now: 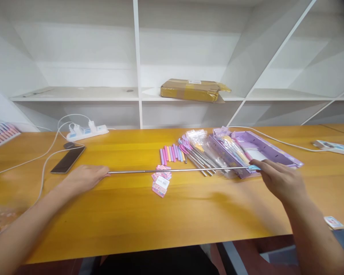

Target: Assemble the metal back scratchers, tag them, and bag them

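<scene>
A thin metal telescopic back scratcher (189, 170) is stretched out level above the table between my two hands. My left hand (84, 178) is closed round its left end, where a bit of pink shows. At the light-blue head end, my right hand (281, 179) grips it with thumb and fingers. Below the rod lie pink printed cards (160, 187) in a loose pile. Just behind is a row of pink, purple, yellow and blue handle sleeves (172, 154). Beside them, several metal rods with purple claw-shaped heads (186, 143) lie bunched together.
Near my right hand is an open purple box (283, 154) with plastic-wrapped pieces. A phone (68, 159) and a power strip (87, 133) with white cables lie at left. Another strip (335, 147) is at far right. A taped carton (192, 91) rests on the white shelf.
</scene>
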### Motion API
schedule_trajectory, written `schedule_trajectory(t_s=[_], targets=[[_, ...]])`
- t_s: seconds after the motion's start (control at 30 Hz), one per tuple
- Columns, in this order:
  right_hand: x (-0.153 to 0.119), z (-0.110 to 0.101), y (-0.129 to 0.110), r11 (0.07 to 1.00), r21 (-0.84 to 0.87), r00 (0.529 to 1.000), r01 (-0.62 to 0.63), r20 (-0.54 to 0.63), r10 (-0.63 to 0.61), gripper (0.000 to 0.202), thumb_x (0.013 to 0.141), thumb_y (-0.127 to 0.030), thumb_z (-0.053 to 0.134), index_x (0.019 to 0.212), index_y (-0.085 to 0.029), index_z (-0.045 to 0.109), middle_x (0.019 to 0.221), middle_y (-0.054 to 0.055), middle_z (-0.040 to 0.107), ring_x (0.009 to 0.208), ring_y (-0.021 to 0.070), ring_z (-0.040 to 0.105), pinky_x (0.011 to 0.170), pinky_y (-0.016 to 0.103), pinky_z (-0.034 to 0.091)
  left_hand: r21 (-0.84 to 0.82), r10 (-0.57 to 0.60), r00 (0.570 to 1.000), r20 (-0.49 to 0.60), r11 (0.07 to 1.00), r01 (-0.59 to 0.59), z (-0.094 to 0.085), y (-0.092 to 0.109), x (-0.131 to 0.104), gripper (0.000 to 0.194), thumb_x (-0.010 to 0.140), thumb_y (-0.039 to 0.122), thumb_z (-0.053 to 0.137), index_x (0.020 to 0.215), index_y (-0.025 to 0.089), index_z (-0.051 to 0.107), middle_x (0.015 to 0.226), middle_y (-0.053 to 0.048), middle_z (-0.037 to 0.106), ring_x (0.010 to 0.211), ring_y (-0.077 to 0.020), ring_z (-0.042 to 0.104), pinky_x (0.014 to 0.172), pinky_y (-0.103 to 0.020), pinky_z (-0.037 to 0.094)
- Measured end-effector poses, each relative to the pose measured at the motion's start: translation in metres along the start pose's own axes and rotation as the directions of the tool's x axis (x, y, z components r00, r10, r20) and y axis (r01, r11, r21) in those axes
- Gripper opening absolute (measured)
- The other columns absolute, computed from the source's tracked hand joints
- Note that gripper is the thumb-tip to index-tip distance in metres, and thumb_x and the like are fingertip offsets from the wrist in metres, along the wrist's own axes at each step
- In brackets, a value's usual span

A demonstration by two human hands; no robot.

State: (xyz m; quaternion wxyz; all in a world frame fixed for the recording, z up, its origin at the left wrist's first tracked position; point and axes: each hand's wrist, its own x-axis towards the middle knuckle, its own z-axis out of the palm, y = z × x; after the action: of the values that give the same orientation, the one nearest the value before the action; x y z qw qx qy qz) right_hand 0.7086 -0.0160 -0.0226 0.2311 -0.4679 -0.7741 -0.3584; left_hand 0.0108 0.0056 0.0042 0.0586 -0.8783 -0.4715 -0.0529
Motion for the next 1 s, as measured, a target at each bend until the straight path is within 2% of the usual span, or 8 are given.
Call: schedule_trajectory(t_s=[0.1, 0.2, 0.37, 0.43, 0.5, 0.67, 0.83, 1.0], targets=[[-0.011, 0.005, -0.002, 0.988, 0.059, 0.984, -0.145, 0.116, 0.138, 0.027, 0.099, -0.014, 0.050, 0.114, -0.021, 0.072, 0.092, 0.005, 0.080, 0.069, 0.0148, 0.070, 0.060, 0.024, 0.043, -0.001, 0.071, 0.994, 0.077, 0.997, -0.072, 0.004, 0.008, 0.000, 0.035, 0.109, 0.038, 0.035, 0.085, 0.022, 0.055, 0.073, 0.000, 0.061, 0.061, -0.0171, 0.055, 0.061, -0.029, 0.031], [-0.019, 0.006, -0.004, 0.946, 0.078, 0.921, -0.315, 0.268, 0.284, 0.030, 0.097, -0.021, 0.048, 0.117, -0.024, 0.070, 0.095, 0.006, 0.080, 0.073, 0.0199, 0.074, 0.059, 0.028, 0.045, -0.004, 0.084, 0.996, 0.009, 0.996, -0.084, 0.004, 0.011, 0.000, 0.034, 0.109, 0.045, 0.038, 0.097, 0.022, 0.059, 0.083, -0.002, 0.067, 0.069, -0.0190, 0.061, 0.064, -0.029, 0.036], [-0.037, -0.011, 0.011, 0.747, -0.007, 0.651, -0.664, 0.485, 0.584, 0.033, 0.090, -0.026, 0.050, 0.119, -0.031, 0.066, 0.097, 0.008, 0.080, 0.078, 0.0255, 0.075, 0.063, 0.033, 0.048, -0.001, 0.061, 0.998, -0.025, 0.998, -0.062, 0.000, 0.010, -0.011, 0.038, 0.110, 0.046, 0.036, 0.092, 0.021, 0.058, 0.080, -0.001, 0.064, 0.070, -0.0187, 0.063, 0.066, -0.029, 0.039], [-0.040, -0.018, 0.014, 0.694, -0.137, 0.549, -0.707, 0.511, 0.661, 0.019, 0.091, -0.031, 0.054, 0.104, -0.031, 0.068, 0.097, 0.013, 0.079, 0.074, 0.0271, 0.073, 0.060, 0.036, 0.045, 0.005, 0.071, 0.997, -0.022, 0.997, -0.071, 0.000, 0.012, -0.015, 0.039, 0.111, 0.045, 0.036, 0.090, 0.021, 0.058, 0.080, -0.001, 0.064, 0.071, -0.0187, 0.062, 0.068, -0.030, 0.040], [-0.038, -0.022, 0.012, 0.664, -0.286, 0.489, -0.690, 0.493, 0.720, 0.014, 0.093, -0.039, 0.056, 0.092, -0.031, 0.067, 0.094, 0.018, 0.077, 0.068, 0.0293, 0.069, 0.057, 0.038, 0.041, 0.016, 0.085, 0.996, -0.024, 0.996, -0.085, 0.002, 0.016, -0.016, 0.037, 0.110, 0.043, 0.038, 0.090, 0.021, 0.060, 0.081, -0.002, 0.064, 0.073, -0.0197, 0.061, 0.070, -0.031, 0.041], [-0.013, -0.022, -0.006, 0.685, -0.374, 0.455, -0.625, 0.538, 0.709, 0.027, 0.104, -0.036, 0.040, 0.099, -0.024, 0.065, 0.091, 0.024, 0.075, 0.069, 0.0314, 0.068, 0.059, 0.039, 0.038, 0.056, 0.090, 0.996, -0.019, 0.994, -0.089, 0.005, 0.019, -0.012, 0.035, 0.109, 0.040, 0.040, 0.090, 0.021, 0.062, 0.082, -0.004, 0.064, 0.076, -0.0222, 0.060, 0.073, -0.032, 0.042], [0.028, -0.017, -0.019, 0.703, -0.420, 0.371, -0.574, 0.632, 0.680, 0.043, 0.109, -0.035, 0.024, 0.107, -0.016, 0.063, 0.099, 0.026, 0.073, 0.084, 0.0333, 0.072, 0.062, 0.038, 0.038, 0.075, -0.009, 0.995, 0.098, 0.997, 0.002, -0.009, 0.019, 0.001, 0.029, 0.107, 0.030, 0.040, 0.089, 0.021, 0.061, 0.082, -0.004, 0.065, 0.074, -0.0224, 0.062, 0.070, -0.031, 0.040], [0.088, -0.006, -0.070, 0.844, -0.316, 0.545, -0.433, 0.654, 0.525, 0.032, 0.106, -0.025, 0.032, 0.109, -0.012, 0.062, 0.093, 0.021, 0.072, 0.080, 0.0292, 0.072, 0.062, 0.035, 0.038, 0.157, -0.055, 0.991, 0.125, 0.987, 0.035, -0.013, 0.056, 0.043, 0.028, 0.109, 0.033, 0.042, 0.092, 0.020, 0.060, 0.081, -0.006, 0.066, 0.074, -0.0236, 0.062, 0.066, -0.031, 0.037]])
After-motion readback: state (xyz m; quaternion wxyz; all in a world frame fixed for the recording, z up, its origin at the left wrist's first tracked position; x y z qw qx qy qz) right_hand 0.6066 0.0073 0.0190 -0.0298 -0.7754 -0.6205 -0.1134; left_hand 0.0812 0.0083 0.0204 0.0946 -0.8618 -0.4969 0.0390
